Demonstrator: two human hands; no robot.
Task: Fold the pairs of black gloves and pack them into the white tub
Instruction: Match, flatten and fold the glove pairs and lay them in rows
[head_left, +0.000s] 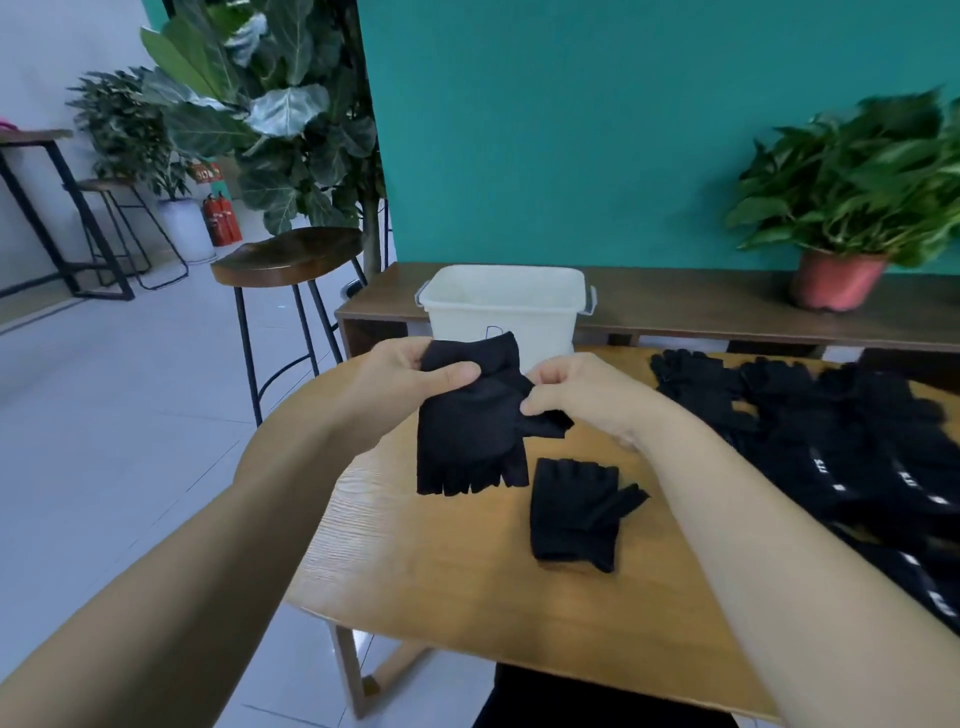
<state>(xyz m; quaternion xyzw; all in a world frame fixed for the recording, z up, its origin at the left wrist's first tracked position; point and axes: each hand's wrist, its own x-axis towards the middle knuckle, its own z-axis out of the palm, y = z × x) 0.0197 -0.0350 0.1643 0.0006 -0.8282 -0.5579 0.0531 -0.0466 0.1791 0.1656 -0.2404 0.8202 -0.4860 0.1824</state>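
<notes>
Left hand (415, 371): gripped the cuff end of one black glove (467, 436), thumb pressed across the front.
Right hand (571, 395): fingers curled, pinching the same glove at its thumb-side edge.
Held glove: hung unfolded, short fingers down, above the wooden table (441, 571) and in front of the white tub (504, 312).
Second glove (574, 512): lay flat on the table just below the held one, probably its mate, touched by neither hand.
Pile of gloves (831, 441): spread along the table's right side, none visibly folded.
White tub: stood on the lower bench (675, 306) beyond the table; nothing black showed at its rim, though its floor was hidden.
Progress: early by my reading. One pair was in hand for folding and nothing could be seen packed, so the whole pile was left to do.
</notes>
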